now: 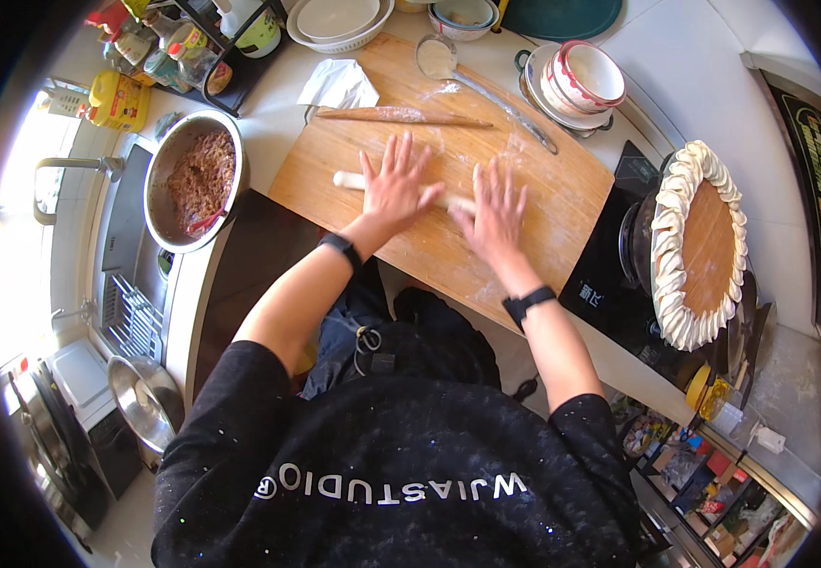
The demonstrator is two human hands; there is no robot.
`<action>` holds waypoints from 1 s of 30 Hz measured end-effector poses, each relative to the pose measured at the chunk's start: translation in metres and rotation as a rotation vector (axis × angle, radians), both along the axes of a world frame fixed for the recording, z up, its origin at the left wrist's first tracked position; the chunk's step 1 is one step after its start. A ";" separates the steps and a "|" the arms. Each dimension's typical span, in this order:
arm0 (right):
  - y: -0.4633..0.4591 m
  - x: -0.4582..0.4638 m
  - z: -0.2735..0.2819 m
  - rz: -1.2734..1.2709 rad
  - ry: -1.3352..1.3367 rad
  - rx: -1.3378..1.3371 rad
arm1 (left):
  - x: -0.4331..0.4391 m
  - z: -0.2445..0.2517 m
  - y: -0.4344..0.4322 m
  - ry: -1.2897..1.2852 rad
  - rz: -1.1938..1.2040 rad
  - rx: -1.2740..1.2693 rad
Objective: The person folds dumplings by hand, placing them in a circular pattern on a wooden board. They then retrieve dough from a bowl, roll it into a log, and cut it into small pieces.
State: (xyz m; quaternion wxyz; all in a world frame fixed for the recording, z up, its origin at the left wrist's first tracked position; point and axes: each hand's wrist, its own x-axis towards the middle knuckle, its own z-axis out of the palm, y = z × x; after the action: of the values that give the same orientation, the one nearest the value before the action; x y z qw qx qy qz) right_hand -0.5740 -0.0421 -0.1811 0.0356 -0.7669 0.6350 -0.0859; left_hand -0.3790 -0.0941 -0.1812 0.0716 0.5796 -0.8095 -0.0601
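A pale rope of dough [349, 179] lies across the floured wooden board [559, 192] before me. My left hand [396, 186] rests flat over its middle stretch, fingers spread. Over the rope's right end, my right hand [497, 213] is also laid palm down with its fingers apart. Neither hand grips the dough, and the palms hide parts of it. A tapered wooden rolling pin [403, 116] dusted with flour lies just beyond my left fingertips. Farther right, a long-handled metal ladle [513, 113] rests on the board, with flour in its bowl.
At left stands a metal bowl [163, 160] of minced filling [201, 170] beside the sink [123, 213]. To the right, pleated dumplings [673, 284] ring a round tray [709, 245] above the black cooktop [595, 263]. Stacked bowls [590, 78] and a white cloth [339, 85] sit beyond.
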 end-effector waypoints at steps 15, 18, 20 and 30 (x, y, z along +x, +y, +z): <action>0.089 0.014 0.015 0.158 -0.096 0.175 | 0.020 0.021 0.099 0.179 -0.456 0.265; 0.041 0.013 0.008 0.084 0.036 0.146 | -0.021 0.011 0.071 0.147 -0.391 0.042; 0.032 0.010 0.007 0.019 -0.023 0.114 | -0.023 0.007 0.062 0.165 -0.348 0.063; 0.068 -0.016 0.012 -0.012 -0.096 0.113 | 0.068 0.004 0.047 0.070 -0.135 0.030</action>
State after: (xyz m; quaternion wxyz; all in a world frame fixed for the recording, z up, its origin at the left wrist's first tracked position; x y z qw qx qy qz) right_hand -0.5901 0.0257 -0.1689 0.1085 -0.7547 0.6412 -0.0869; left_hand -0.3113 -0.0468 -0.1774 0.0871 0.5221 -0.8428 -0.0973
